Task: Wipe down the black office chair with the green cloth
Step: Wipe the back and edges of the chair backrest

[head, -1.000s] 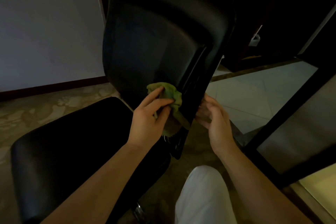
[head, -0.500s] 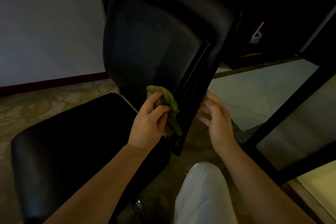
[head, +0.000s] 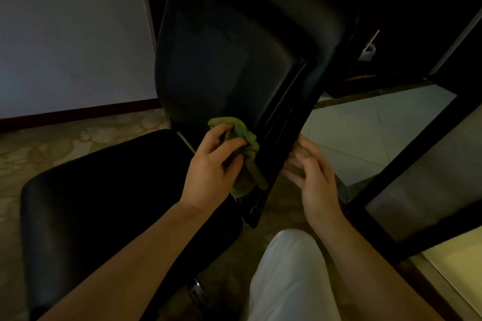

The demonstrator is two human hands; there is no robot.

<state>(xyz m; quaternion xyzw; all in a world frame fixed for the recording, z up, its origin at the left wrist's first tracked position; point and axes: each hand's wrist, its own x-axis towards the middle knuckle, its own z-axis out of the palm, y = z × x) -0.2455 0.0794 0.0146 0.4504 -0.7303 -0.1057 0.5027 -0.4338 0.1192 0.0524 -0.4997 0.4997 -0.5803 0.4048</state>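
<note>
From the head camera, the black chair (head: 229,60) stands just in front of the person, turned so its back is edge-on and both faces can be reached, with the seat (head: 104,190) low on the left. The left hand (head: 214,164) has its fingers and thumb curled round the bunched green cloth (head: 245,135) and presses it against the lower part of the back, right beside the glossy rail (head: 281,122) down the rear. Bunching probably gives a firm pad for rubbing into that seam. The right hand (head: 313,172) is at the opposite face of the back, fingers loosely bent and holding nothing. It seems placed to brace the back against the wiping push, though blur hides whether it touches.
</note>
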